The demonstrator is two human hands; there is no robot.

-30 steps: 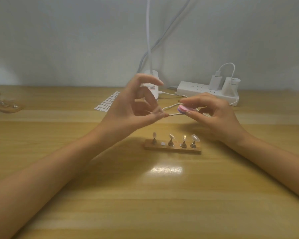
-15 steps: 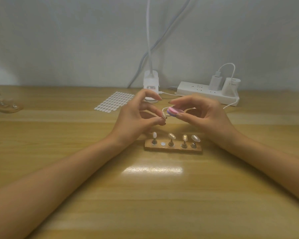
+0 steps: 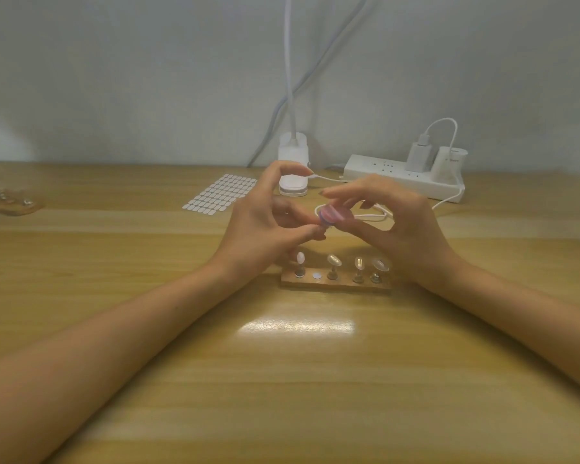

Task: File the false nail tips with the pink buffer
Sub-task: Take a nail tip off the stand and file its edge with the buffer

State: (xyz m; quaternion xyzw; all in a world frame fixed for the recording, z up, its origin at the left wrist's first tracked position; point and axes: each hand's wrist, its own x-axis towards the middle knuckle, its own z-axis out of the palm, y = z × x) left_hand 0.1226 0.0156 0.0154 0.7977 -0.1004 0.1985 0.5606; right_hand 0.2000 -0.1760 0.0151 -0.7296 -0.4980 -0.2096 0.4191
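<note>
My right hand (image 3: 395,229) pinches the pink buffer (image 3: 332,216) between thumb and fingers, a little above the table. My left hand (image 3: 265,226) pinches a small false nail tip (image 3: 322,228) between thumb and fingertips, and the buffer's left end touches it. Just below both hands a wooden holder (image 3: 335,284) carries several nail tips on short metal stands, with one bare round spot (image 3: 316,275) in the row.
A white sheet of adhesive tabs (image 3: 220,194) lies behind my left hand. A white lamp base (image 3: 292,172), a power strip (image 3: 402,177) with plugs and a loose white cable (image 3: 375,216) sit at the back. Another wooden holder (image 3: 7,202) lies far left.
Both hands have come closer together and lower. The buffer has moved left until it meets the nail tip in my left fingers.
</note>
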